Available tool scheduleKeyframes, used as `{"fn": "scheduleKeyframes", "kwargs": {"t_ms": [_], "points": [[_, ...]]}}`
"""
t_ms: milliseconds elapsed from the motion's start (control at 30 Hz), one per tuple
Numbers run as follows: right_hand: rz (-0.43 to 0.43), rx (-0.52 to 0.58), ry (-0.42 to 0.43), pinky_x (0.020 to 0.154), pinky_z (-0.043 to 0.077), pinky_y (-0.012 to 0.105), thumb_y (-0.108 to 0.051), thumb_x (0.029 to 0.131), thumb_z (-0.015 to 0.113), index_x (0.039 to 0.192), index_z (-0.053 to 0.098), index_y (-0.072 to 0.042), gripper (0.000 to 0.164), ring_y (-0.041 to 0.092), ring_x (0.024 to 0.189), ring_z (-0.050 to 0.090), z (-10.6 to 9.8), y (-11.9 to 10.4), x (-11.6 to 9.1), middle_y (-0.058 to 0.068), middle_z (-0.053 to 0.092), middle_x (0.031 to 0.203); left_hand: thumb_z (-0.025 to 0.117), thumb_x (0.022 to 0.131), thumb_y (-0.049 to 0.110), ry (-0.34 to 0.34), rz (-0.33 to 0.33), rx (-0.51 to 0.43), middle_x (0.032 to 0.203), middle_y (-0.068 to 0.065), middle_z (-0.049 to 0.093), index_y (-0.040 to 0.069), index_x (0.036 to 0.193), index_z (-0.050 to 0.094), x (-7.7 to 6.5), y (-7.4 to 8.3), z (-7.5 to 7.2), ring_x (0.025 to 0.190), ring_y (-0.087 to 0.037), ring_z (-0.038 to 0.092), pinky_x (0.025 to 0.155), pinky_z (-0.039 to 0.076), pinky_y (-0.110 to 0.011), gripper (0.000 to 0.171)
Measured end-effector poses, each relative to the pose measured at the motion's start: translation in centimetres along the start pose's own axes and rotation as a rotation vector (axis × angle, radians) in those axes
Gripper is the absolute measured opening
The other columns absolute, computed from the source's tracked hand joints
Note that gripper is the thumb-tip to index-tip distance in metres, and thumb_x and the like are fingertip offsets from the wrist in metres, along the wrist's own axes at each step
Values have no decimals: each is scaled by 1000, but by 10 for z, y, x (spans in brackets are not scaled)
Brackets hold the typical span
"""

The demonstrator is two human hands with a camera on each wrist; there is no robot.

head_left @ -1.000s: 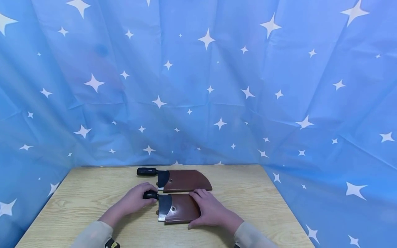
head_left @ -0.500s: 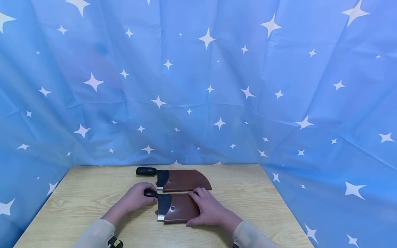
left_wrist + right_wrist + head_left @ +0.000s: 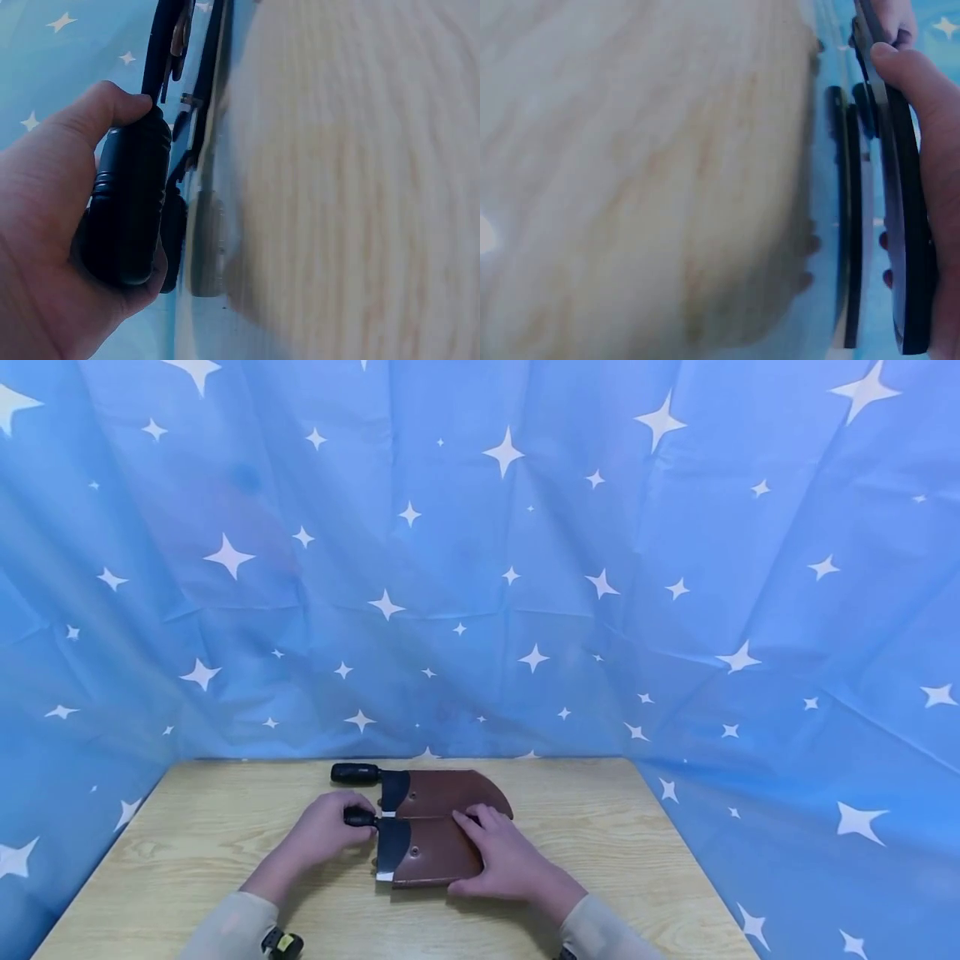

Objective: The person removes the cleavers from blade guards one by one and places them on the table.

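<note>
Two cleavers in brown leather sheaths show in the head view. My left hand (image 3: pixel 326 831) grips the black handle (image 3: pixel 129 202) of the nearer one, thumb along its top in the left wrist view. On the right, my other hand (image 3: pixel 513 860) holds the end of that cleaver's sheath (image 3: pixel 438 856), thumb on one face and fingertips under the other. Seen edge-on in the right wrist view, this sheath is raised clear of the table. Just behind, the farther cleaver (image 3: pixel 453 792) lies flat, its black handle pointing left, its near edge overlapped by the held one.
The wood-grain table (image 3: pixel 600 827) ends at a blue star-patterned curtain (image 3: pixel 480 568), which rises at the back and both sides. A dark band with a yellow patch (image 3: pixel 283 943) sits at my left sleeve.
Both hands have lifted the nearer cleaver off the table, and it now overlaps the farther sheath's edge in the head view. The farther cleaver has stayed where it was.
</note>
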State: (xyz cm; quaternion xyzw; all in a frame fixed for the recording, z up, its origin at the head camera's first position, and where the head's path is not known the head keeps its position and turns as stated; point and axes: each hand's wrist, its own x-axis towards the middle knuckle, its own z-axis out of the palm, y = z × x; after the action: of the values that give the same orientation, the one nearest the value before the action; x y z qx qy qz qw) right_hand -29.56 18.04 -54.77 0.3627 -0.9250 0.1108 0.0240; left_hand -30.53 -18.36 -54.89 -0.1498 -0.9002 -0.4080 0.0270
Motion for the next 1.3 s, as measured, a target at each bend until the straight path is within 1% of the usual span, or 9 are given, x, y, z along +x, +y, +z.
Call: {"fn": "scheduleKeyframes", "kwargs": {"t_ms": [67,267,333,467,567,733,1033,1133,1300], "points": [[19,-1,3,117,47,53,-88,86,70,172,41,-13,118,28,143,51,-4,-2,0,8,48,159,94,85,20,23,-3,11,104,6,76,17,108,83,0,3,-1,96,-14,68,83,58,-38,25],[60,-7,17,121,43,53,-87,85,73,172,39,-9,121,28,148,48,-12,-3,1,9,48,161,93,89,23,98,-6,40,103,5,72,19,110,85,0,7,0,88,-14,65,70,56,-33,23],[63,-19,25,123,42,52,-86,84,75,172,39,-8,123,29,149,48,-13,-2,2,9,48,162,94,89,24,123,-1,51,104,4,72,19,111,85,0,8,1,89,-15,65,73,56,-35,24],[60,-32,41,124,40,50,-83,82,79,171,39,-5,125,30,151,47,-16,0,3,11,48,163,94,87,25,174,21,99,105,6,72,21,112,86,0,8,4,96,-18,67,84,57,-42,26],[46,-50,50,125,39,49,-82,82,80,171,38,-3,126,30,152,46,-18,2,3,12,47,165,95,86,26,197,48,137,105,7,71,20,112,86,0,9,4,99,-20,67,86,57,-45,28],[18,-78,54,127,37,48,-85,82,78,172,36,-3,128,29,154,44,-19,4,3,12,45,167,94,85,25,211,96,174,105,10,70,17,112,86,-2,10,3,100,-21,67,83,57,-43,28],[-9,-92,72,127,38,47,-86,82,76,172,37,-6,127,28,154,44,-25,3,2,10,45,167,95,84,21,230,165,161,105,12,69,16,111,86,-2,8,0,102,-20,67,86,58,-46,29],[-7,-94,69,127,38,47,-86,83,76,172,37,-5,127,28,155,43,-26,3,3,11,45,168,95,85,21,233,161,153,105,12,69,16,112,87,-1,8,0,102,-20,67,86,58,-46,30],[23,-72,59,127,37,48,-85,82,78,173,36,-6,127,31,156,42,-30,1,2,10,44,169,95,86,23,236,128,159,106,9,69,14,115,86,-3,13,0,102,-21,67,85,59,-45,31]]}}
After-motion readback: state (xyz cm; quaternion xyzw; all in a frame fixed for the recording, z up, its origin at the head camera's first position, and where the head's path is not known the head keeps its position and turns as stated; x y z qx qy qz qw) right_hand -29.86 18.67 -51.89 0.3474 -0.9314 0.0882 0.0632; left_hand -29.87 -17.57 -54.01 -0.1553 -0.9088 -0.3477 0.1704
